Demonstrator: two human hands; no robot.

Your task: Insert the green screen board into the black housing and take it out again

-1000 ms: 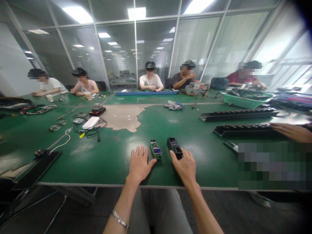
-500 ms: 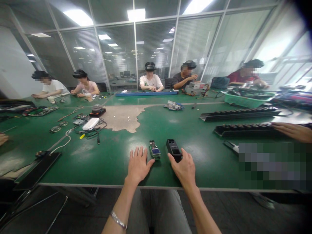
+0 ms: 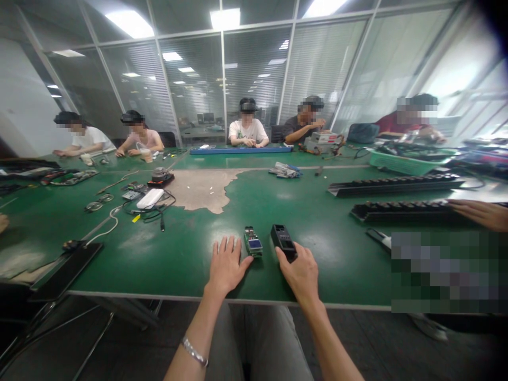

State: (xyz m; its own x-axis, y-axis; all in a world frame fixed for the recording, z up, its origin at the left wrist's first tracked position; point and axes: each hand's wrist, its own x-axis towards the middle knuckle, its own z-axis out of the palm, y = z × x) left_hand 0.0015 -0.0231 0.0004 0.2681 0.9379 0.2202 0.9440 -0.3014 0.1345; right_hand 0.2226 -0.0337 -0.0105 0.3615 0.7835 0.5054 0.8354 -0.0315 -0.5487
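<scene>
Flat on the green table, my left hand lies with its fingers spread, holding nothing. Its thumb tip is close to the near end of a small circuit board with a dark blue display. To the right of the board is a black plastic case with openings in its upper face. My right hand grips the near end of this case, thumb on the left side and fingers on the right. That hand partly covers the near end.
Two long black rails lie at the right, where another person's hand rests on the nearer one. A white adapter with cables lies to the left. A green basket stands farther back. Several people sit across the table.
The camera view has shifted slightly. Both hands, the circuit board and the black case keep the same places relative to one another.
</scene>
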